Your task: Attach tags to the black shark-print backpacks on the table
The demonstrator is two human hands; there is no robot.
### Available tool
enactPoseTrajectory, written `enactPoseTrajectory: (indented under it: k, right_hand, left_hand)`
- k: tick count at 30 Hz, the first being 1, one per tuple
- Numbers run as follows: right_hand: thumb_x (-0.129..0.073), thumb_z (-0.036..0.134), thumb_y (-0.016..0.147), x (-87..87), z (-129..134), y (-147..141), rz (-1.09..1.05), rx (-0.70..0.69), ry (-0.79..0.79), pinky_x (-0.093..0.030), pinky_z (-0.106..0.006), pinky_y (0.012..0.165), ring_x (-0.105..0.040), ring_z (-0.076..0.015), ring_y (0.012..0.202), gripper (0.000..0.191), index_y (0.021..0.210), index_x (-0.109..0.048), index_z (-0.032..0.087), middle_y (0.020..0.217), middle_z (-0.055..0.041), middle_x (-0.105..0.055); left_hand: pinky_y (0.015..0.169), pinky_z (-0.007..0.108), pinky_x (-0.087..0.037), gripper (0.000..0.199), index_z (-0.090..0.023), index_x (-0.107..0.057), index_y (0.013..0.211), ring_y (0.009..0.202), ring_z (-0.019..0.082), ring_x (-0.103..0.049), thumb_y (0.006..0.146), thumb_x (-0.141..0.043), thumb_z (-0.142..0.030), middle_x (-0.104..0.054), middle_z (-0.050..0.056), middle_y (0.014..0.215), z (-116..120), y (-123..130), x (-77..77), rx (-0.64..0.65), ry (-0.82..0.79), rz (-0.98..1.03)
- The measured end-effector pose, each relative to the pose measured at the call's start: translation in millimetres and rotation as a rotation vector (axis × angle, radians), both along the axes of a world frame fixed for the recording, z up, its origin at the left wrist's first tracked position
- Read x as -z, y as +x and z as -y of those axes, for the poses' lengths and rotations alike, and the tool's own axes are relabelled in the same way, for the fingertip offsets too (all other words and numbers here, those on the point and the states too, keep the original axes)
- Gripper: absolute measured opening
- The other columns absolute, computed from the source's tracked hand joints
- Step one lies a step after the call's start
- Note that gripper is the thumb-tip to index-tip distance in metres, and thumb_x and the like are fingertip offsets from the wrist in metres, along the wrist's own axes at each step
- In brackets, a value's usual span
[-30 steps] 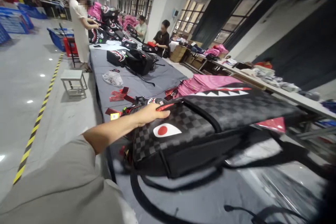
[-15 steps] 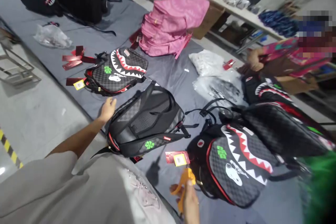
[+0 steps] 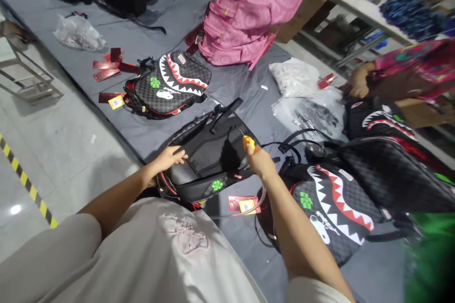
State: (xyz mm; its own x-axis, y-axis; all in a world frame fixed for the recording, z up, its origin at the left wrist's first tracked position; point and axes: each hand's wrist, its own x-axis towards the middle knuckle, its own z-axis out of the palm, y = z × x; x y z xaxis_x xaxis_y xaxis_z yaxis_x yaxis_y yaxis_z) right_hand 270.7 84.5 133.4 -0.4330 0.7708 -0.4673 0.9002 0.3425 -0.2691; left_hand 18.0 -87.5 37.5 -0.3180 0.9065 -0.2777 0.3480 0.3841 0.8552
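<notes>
A black backpack [image 3: 204, 158] lies on the grey cloth in front of me, its padded back and straps facing up. My left hand [image 3: 172, 157] is at its near left edge, fingers stretched out over the back panel. In my right hand [image 3: 261, 161] is an orange air blow gun [image 3: 248, 142] with a thin nozzle pointing up and left over the backpack. A clear hose [image 3: 263, 196] hangs below that hand. Just beyond lies a checkered backpack [image 3: 174, 83] with a shark-mouth print. A similar shark-mouth backpack [image 3: 330, 199] lies under my right forearm.
Red tags [image 3: 108, 68], a plastic bag of small parts [image 3: 78, 33] and a pink backpack [image 3: 249, 19] are farther back on the grey-covered table [image 3: 135, 137]. Plastic bags [image 3: 295, 78] lie right of centre. Another person's hand [image 3: 359, 80] is at the far right near more backpacks.
My right hand has risen from the table's near side to over the backpack with the blow gun. My left hand has moved right onto the backpack's edge. A strap now stands up differently.
</notes>
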Motion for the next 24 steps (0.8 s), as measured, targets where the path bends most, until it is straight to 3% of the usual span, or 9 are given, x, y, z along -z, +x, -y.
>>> enactPoseTrajectory:
  k: [2,4,8,11,14,16,20,22,24]
  right_hand:
    - [-0.024,0.051,0.103,0.4,2.4,-4.6,-0.018,-0.101,-0.09,-0.04,-0.024,0.065,-0.063,-0.0183,0.079,0.055,0.107,-0.06,0.01,0.089,-0.0138,-0.068]
    - [-0.036,0.053,0.1,2.5,14.1,-7.6,-0.054,-0.168,-0.207,-0.039,-0.023,0.06,-0.06,-0.0165,0.067,0.048,0.096,-0.063,0.014,0.074,-0.0071,-0.065]
    - [-0.027,0.056,0.1,-2.8,26.2,-12.6,-0.113,-0.076,-0.251,-0.038,-0.025,0.051,-0.05,-0.0149,0.049,0.053,0.091,-0.059,0.016,0.057,-0.0011,-0.054]
    - [-0.028,0.063,0.097,-12.4,26.0,-17.0,-0.179,-0.101,-0.288,-0.038,-0.025,0.051,-0.048,-0.0148,0.047,0.055,0.091,-0.057,0.017,0.054,0.0004,-0.051]
    - [-0.024,0.067,0.096,-18.9,29.8,-17.1,-0.196,-0.069,-0.285,-0.038,-0.025,0.05,-0.046,-0.0146,0.046,0.059,0.091,-0.056,0.017,0.052,0.0007,-0.049]
    - [-0.027,0.07,0.095,-21.9,32.8,-11.9,-0.201,-0.096,-0.381,-0.036,-0.025,0.048,-0.043,-0.0136,0.045,0.06,0.087,-0.055,0.017,0.051,0.0012,-0.047]
    - [-0.029,0.073,0.094,-31.9,27.8,14.6,-0.193,0.023,-0.284,-0.034,-0.023,0.046,-0.043,-0.0116,0.043,0.061,0.08,-0.052,0.018,0.051,0.0015,-0.046]
    - [-0.032,0.072,0.094,-38.4,21.0,33.1,-0.119,0.019,-0.386,-0.034,-0.023,0.045,-0.043,-0.0111,0.042,0.06,0.08,-0.053,0.018,0.05,0.0015,-0.047]
    - [-0.035,0.067,0.097,-43.7,15.4,50.6,-0.027,0.074,-0.358,-0.033,-0.023,0.045,-0.044,-0.0111,0.041,0.057,0.081,-0.055,0.017,0.049,0.001,-0.048]
  left_hand:
    - [0.074,0.033,-0.057,0.074,-0.012,-0.07,0.102,0.079,0.021,-0.072,0.091,-0.03,-0.074,-0.075,0.018,0.104,3.8,-12.6,5.3,-0.073,-0.078,0.439]
    - [0.069,0.03,-0.056,0.079,-0.012,-0.07,0.088,0.073,0.019,-0.071,0.089,-0.027,-0.078,-0.076,0.018,0.095,2.0,-21.5,12.0,-0.183,-0.196,0.665]
    - [0.061,0.027,-0.054,0.068,-0.015,-0.067,0.086,0.064,0.017,-0.067,0.096,-0.023,-0.066,-0.076,0.014,0.082,-11.9,-31.2,22.9,-0.244,-0.328,0.687]
    - [0.058,0.028,-0.053,0.067,-0.014,-0.067,0.087,0.062,0.018,-0.066,0.098,-0.022,-0.063,-0.075,0.014,0.08,-16.8,-32.3,24.3,-0.22,-0.354,0.609]
    - [0.065,0.031,-0.054,0.068,-0.011,-0.067,0.106,0.069,0.02,-0.067,0.098,-0.022,-0.062,-0.074,0.016,0.087,-13.9,-22.9,17.1,-0.199,-0.353,0.447]
    - [0.081,0.035,-0.054,0.061,-0.013,-0.059,0.129,0.09,0.024,-0.068,0.098,-0.032,-0.059,-0.071,0.017,0.107,-11.3,-8.1,9.0,-0.193,-0.322,0.3]
    - [0.109,0.05,-0.036,0.065,-0.03,-0.037,0.151,0.134,0.036,-0.044,0.092,-0.055,-0.049,-0.041,0.016,0.151,-11.7,31.0,-5.5,0.03,-0.128,-0.461]
    - [0.112,0.056,-0.028,0.066,-0.028,-0.04,0.151,0.142,0.041,-0.032,0.09,-0.06,-0.046,-0.029,0.019,0.158,-13.1,49.1,-9.8,0.185,-0.07,-0.788]
    - [0.116,0.058,-0.021,0.063,-0.019,-0.045,0.148,0.148,0.042,-0.02,0.092,-0.057,-0.045,-0.02,0.022,0.162,-11.8,68.1,-12.9,0.251,-0.024,-0.901]
